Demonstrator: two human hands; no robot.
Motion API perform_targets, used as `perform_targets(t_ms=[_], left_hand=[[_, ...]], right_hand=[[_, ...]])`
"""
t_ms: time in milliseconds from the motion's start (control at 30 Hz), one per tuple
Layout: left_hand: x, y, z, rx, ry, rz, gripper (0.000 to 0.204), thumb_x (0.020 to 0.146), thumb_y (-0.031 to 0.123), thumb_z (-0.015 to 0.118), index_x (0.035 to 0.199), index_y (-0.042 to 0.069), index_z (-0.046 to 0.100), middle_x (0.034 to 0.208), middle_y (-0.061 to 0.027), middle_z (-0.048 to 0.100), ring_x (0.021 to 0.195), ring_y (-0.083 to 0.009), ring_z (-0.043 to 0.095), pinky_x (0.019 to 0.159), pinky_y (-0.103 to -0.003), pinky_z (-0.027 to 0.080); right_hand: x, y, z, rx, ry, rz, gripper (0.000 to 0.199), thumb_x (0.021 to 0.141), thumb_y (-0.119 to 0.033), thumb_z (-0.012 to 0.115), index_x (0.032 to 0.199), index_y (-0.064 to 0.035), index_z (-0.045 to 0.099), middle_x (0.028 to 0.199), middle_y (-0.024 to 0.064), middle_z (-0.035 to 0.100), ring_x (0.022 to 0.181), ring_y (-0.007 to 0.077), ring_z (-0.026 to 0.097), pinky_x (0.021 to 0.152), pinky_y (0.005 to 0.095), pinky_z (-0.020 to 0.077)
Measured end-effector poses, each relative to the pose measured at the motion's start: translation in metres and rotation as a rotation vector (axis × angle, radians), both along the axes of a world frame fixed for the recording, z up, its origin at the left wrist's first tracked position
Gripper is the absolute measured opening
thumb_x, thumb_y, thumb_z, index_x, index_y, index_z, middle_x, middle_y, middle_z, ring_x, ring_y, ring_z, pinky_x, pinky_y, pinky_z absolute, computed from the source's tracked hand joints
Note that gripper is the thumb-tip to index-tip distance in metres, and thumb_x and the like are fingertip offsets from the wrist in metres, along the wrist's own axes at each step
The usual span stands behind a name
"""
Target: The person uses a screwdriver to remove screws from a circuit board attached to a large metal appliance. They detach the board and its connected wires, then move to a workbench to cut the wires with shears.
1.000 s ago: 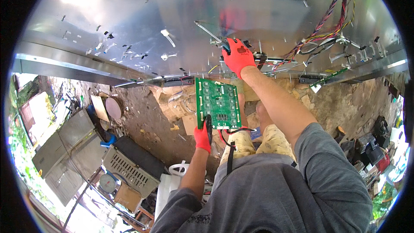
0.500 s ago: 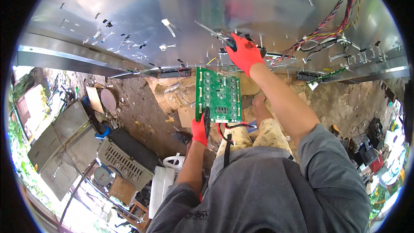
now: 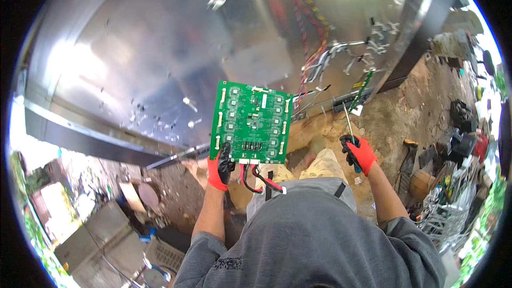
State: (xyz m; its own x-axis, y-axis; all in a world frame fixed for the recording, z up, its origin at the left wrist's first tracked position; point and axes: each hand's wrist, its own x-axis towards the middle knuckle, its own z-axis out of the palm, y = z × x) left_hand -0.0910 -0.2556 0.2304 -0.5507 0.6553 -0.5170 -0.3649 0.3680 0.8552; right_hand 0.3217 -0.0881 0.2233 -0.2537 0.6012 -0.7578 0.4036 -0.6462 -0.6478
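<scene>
A green circuit board [image 3: 250, 120] with white connectors along its sides is raised in front of the metal panel [image 3: 181, 37]. My left hand [image 3: 220, 169], in a red and black glove, grips its lower left corner. Red and black wires [image 3: 253, 177] dangle from the connectors on its bottom edge. To the right, my right hand [image 3: 361, 154], gloved alike, is closed around the handle of a screwdriver [image 3: 348, 122] with its shaft pointing up. A narrow green board [image 3: 360, 92] stays at the panel's lower right edge, just above the screwdriver tip.
Bundled red, black and yellow wires [image 3: 305, 21] hang across the panel, with white and grey cables [image 3: 330, 56] beside them. Scrap parts and wire [image 3: 448, 197] lie on the ground at the right. A grey slotted crate [image 3: 164, 254] sits at the lower left.
My right hand has come away from the panel, down and to the right, with the screwdriver. The circuit board is higher and further left in view. The view has turned toward the right.
</scene>
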Motion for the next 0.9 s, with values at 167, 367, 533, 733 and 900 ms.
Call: perform_targets(t_ms=[167,367,533,733,900], left_hand=[[0.01,0.02,0.02,0.157,-0.129,-0.124,0.013,0.095,0.024,0.055,0.104,0.017,0.062,0.068,0.0077,0.053,0.047,-0.0025,0.042,0.041,-0.02,0.03],[0.052,0.005,0.039,0.301,0.221,-0.338,0.032,0.093,0.014,0.051,0.124,0.006,0.054,0.105,-0.0046,0.06,0.084,-0.0145,0.058,0.068,-0.027,0.047],[0.104,-0.008,0.114,0.425,-0.502,-0.229,0.046,0.092,0.013,0.055,0.135,0.001,0.045,0.128,-0.0115,0.055,0.112,-0.0233,0.055,0.093,-0.039,0.047],[0.188,-0.013,0.258,0.666,0.191,-0.871,0.048,0.094,0.022,0.056,0.135,-0.001,0.044,0.133,-0.0133,0.05,0.115,-0.026,0.052,0.096,-0.043,0.045],[0.235,0.082,0.31,0.964,1.047,-1.273,0.046,0.089,0.0,0.053,0.134,-0.001,0.046,0.128,-0.0132,0.055,0.112,-0.0244,0.055,0.095,-0.037,0.045]], right_hand=[[0.056,-0.043,-0.001,-0.065,0.159,-0.185,0.028,0.089,-0.024,0.061,0.112,-0.0071,0.061,0.08,0.0079,0.063,0.05,0.0144,0.056,0.046,0.029,0.0478],[0.11,-0.095,-0.005,-0.215,0.285,-0.255,0.032,0.086,-0.022,0.063,0.115,-0.0092,0.059,0.082,0.0062,0.06,0.062,0.0166,0.057,0.053,0.0323,0.0503],[0.165,-0.17,0.058,-0.144,0.492,-0.411,0.034,0.087,-0.023,0.062,0.117,-0.0074,0.059,0.086,0.0058,0.06,0.069,0.0164,0.059,0.056,0.0319,0.0503],[0.196,-0.255,0.233,0.003,0.807,-0.635,0.04,0.089,-0.026,0.063,0.124,-0.0086,0.055,0.104,0.0115,0.066,0.059,0.0145,0.057,0.053,0.0282,0.048],[0.153,-0.262,0.336,0.202,0.992,-0.948,0.037,0.088,-0.032,0.065,0.117,-0.0117,0.057,0.085,0.0068,0.064,0.052,0.012,0.053,0.047,0.0276,0.0445]])
